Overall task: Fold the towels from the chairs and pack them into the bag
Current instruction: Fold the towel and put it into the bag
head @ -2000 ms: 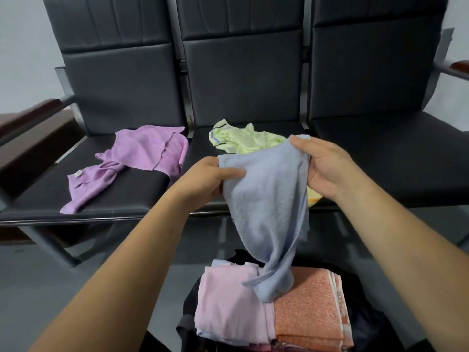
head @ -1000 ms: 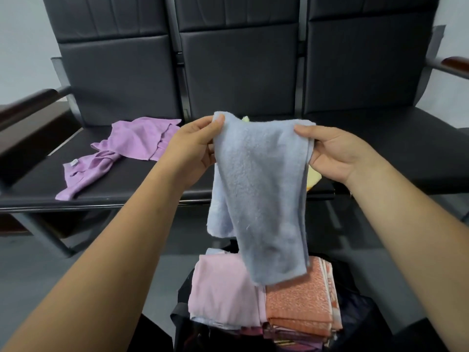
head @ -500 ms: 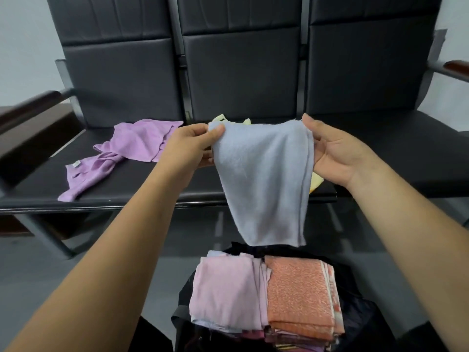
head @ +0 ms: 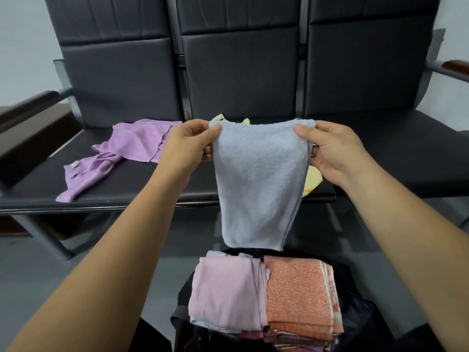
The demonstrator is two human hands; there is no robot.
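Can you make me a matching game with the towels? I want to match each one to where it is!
Things:
1. blue towel
2. purple towel
3. orange towel
4. yellow towel

Places:
A. folded in the bag
B. peeking out behind the blue towel
C. held up by the left hand and right hand
D. lying crumpled on the left seat

Pairs: 1-C, 2-D, 3-A, 4-B

Bare forearms; L hand & R hand w/ short plain nails. Dark cloth at bottom edge, garment type unclear.
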